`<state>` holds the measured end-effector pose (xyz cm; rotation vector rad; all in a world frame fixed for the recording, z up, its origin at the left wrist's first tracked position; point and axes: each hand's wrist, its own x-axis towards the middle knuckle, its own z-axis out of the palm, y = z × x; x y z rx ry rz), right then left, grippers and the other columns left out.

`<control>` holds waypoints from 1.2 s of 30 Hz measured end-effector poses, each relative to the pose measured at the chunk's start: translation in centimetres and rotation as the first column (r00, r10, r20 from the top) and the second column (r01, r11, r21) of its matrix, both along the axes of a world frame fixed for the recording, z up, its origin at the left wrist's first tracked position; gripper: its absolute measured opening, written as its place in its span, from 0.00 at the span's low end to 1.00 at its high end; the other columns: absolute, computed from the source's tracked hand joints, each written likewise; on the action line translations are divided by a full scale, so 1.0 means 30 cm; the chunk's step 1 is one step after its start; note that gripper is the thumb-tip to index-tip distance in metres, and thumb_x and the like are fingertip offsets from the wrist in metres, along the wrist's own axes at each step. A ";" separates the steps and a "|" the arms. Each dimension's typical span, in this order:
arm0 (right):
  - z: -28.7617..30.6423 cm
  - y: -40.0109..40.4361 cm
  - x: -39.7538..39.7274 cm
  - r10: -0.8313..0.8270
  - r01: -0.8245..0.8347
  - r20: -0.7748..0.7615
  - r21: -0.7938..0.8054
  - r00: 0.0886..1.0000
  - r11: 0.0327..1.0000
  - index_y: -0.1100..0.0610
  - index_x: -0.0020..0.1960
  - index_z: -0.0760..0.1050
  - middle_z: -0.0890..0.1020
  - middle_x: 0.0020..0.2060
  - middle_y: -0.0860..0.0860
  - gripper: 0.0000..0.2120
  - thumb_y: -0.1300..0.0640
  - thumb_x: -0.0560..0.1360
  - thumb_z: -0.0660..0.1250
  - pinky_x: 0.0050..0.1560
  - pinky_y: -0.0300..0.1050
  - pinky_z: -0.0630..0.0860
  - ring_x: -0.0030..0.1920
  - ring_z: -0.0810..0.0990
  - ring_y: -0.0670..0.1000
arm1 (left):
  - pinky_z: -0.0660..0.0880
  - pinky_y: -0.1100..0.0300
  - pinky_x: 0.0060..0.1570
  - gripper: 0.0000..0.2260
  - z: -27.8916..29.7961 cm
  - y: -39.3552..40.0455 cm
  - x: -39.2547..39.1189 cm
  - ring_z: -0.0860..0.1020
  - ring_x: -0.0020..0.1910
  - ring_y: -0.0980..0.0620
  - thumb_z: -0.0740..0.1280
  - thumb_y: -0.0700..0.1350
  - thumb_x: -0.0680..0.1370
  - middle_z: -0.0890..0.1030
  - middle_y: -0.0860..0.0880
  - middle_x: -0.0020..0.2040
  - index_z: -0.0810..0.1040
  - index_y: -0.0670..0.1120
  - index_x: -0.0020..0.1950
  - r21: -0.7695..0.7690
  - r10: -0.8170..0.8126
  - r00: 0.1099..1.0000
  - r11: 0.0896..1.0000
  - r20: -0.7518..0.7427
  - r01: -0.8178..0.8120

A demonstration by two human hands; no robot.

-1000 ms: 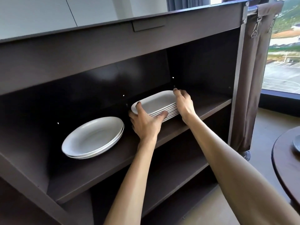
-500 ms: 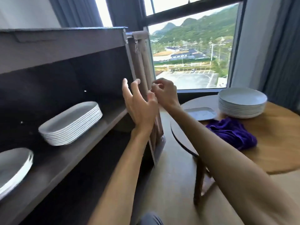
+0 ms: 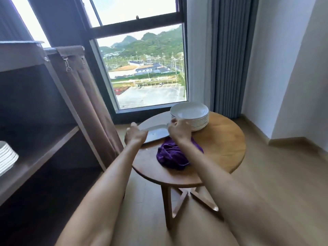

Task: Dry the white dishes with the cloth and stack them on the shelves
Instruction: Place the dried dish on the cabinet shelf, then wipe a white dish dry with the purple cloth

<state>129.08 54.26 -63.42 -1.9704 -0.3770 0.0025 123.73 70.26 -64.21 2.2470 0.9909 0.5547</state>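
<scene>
Reaching out over the round wooden desk [image 3: 221, 148], both bare hands met at a flat white oblong dish [image 3: 157, 134] lying near the desk's far left edge. The left hand [image 3: 135, 134] had its grip closed around the dish's near left end, fingers curled under the rim as far as the blur allowed seeing. The right hand [image 3: 179, 129] pinched the dish's far right end, its grip narrow on the rim. Whether the dish was lifted clear of the desk or still resting on it could not be told.

Just beside the right hand, at the back of the desk, stood a stack of round white plates [image 3: 190, 115]. A crumpled purple cloth [image 3: 171, 156] lay on the desk just nearer than the dish, partly hidden under the right forearm.

To the left stood a dark brown shelf unit [image 3: 44, 139] with a brown fabric side panel [image 3: 85, 103]. On its upper shelf, at the frame's left edge, sat a stack of white dishes [image 3: 7, 158], well apart from the desk.
</scene>
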 end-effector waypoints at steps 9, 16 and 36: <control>-0.369 0.041 0.113 -0.059 0.109 0.153 -0.342 0.986 0.933 0.55 0.70 0.74 0.67 0.74 0.59 0.24 0.46 0.77 0.63 0.74 0.56 0.59 0.73 0.65 0.61 | 0.74 0.49 0.65 0.23 -0.191 0.091 0.160 0.75 0.68 0.36 0.68 0.48 0.80 0.77 0.37 0.68 0.71 0.39 0.72 -0.148 0.242 0.963 0.955 -0.118 -0.258; -0.406 0.072 0.157 -0.098 0.179 0.244 -0.335 0.965 0.925 0.58 0.63 0.78 0.70 0.72 0.59 0.21 0.47 0.75 0.64 0.72 0.57 0.62 0.70 0.69 0.61 | 0.73 0.47 0.63 0.20 -0.255 0.130 0.258 0.76 0.67 0.35 0.68 0.40 0.79 0.77 0.37 0.67 0.70 0.38 0.69 -0.120 0.401 0.912 0.905 -0.081 -0.409; -0.280 0.065 0.167 -0.253 0.235 -0.002 -0.360 0.968 0.903 0.63 0.62 0.74 0.80 0.60 0.62 0.18 0.58 0.74 0.65 0.62 0.56 0.72 0.62 0.77 0.63 | 0.77 0.56 0.24 0.13 -0.107 0.053 -0.056 0.80 0.41 0.40 0.57 0.34 0.78 0.82 0.39 0.50 0.78 0.38 0.57 -0.942 0.547 0.799 0.327 0.251 0.071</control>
